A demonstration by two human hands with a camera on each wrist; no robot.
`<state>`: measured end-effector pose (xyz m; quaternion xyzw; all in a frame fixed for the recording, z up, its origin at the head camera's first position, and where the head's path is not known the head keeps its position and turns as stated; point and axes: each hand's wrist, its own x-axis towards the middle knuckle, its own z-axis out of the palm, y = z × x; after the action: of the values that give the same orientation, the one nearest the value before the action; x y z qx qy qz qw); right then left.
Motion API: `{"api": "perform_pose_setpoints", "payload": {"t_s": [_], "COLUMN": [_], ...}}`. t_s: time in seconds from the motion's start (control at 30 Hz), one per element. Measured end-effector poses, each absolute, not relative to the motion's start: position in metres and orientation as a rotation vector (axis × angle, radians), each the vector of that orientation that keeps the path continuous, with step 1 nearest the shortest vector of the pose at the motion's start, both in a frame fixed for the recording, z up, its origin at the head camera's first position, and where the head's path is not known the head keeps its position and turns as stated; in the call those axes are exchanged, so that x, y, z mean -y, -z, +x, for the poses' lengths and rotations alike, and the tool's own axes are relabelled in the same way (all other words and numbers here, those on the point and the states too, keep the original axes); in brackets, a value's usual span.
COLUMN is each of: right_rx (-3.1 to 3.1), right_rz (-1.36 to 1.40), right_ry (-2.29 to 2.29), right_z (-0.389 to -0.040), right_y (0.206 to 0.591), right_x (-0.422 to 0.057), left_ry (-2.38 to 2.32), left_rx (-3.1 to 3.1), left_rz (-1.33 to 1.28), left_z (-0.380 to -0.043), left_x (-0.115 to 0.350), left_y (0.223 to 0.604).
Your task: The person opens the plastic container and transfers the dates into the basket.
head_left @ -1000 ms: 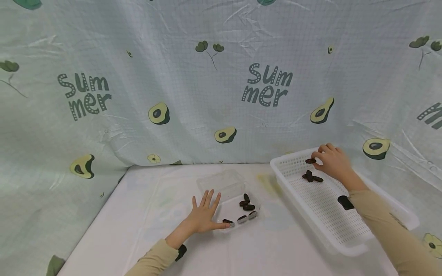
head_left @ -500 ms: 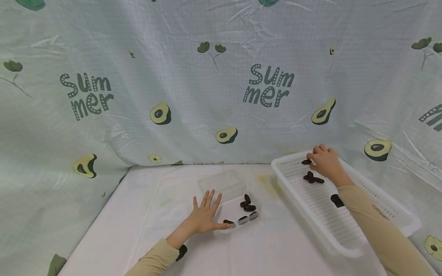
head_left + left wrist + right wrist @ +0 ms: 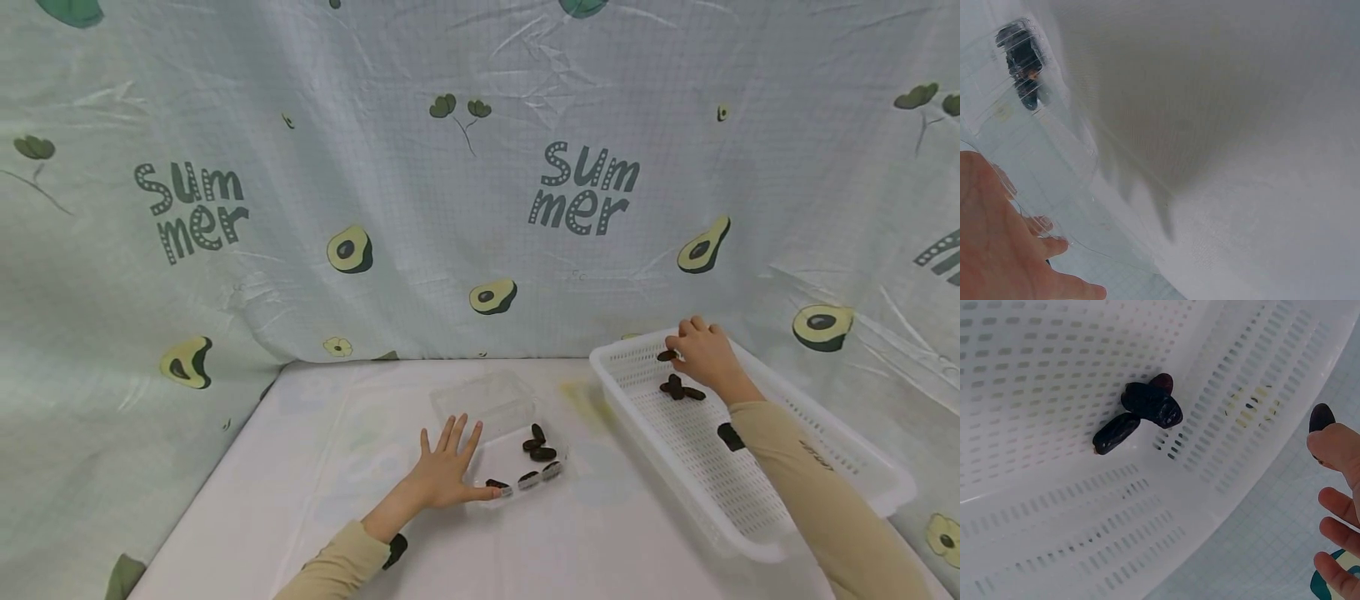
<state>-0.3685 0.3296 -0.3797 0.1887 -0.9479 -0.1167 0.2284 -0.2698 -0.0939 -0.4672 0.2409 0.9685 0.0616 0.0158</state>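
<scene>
In the head view, my right hand [image 3: 707,357] pinches a dark brown date [image 3: 666,356] between thumb and finger, over the far end of a white perforated basket [image 3: 678,467]. The right wrist view shows that date [image 3: 1321,419] at the fingertips, apart from a small cluster of dates [image 3: 1150,403] on the basket floor. My left hand [image 3: 444,477], fingers straight and spread, rests at the left side of a clear plastic box [image 3: 491,457]. Several dates [image 3: 542,454] lie inside the box, some behind its front wall. In the left wrist view a few dates [image 3: 1022,59] show through the plastic.
The box's clear lid [image 3: 480,400] stands folded back behind it. Both containers sit on a white-covered table [image 3: 322,467]. A printed curtain [image 3: 420,208] hangs along the back and sides, close behind the basket's far end.
My right hand has shifted slightly left over the basket, still pinching the date. The left hand keeps its place at the box.
</scene>
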Motion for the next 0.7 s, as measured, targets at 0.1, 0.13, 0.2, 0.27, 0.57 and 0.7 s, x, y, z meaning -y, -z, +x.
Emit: {"api": "perform_pose_setpoints", "payload": {"t_s": [0.1, 0.13, 0.2, 0.27, 0.57, 0.7], "right_rx": [2.624, 2.627, 2.630, 2.625, 2.640, 2.633], "right_rz": [0.515, 0.513, 0.513, 0.513, 0.490, 0.493], "right_ry": [0.322, 0.318, 0.316, 0.312, 0.299, 0.280], "right_z": [-0.3694, -0.3696, -0.3695, -0.3690, -0.3642, -0.3611], "right_y": [0.3811, 0.3813, 0.3811, 0.3805, 0.3784, 0.3770], "right_x": [-0.3311, -0.3314, -0.3315, -0.3313, -0.3288, -0.3268], "left_ry": [-0.189, -0.189, -0.187, -0.192, -0.180, -0.189], "left_rx": [-3.015, -3.015, -3.017, -3.019, -3.006, -3.002], "left_rz": [0.756, 0.756, 0.757, 0.755, 0.728, 0.725], "left_z": [-0.2692, -0.2688, -0.2688, -0.2689, -0.2706, -0.2714], "left_x": [0.0936, 0.0935, 0.0935, 0.0935, 0.0938, 0.0936], "left_y": [0.4665, 0.4660, 0.4662, 0.4665, 0.4682, 0.4689]}}
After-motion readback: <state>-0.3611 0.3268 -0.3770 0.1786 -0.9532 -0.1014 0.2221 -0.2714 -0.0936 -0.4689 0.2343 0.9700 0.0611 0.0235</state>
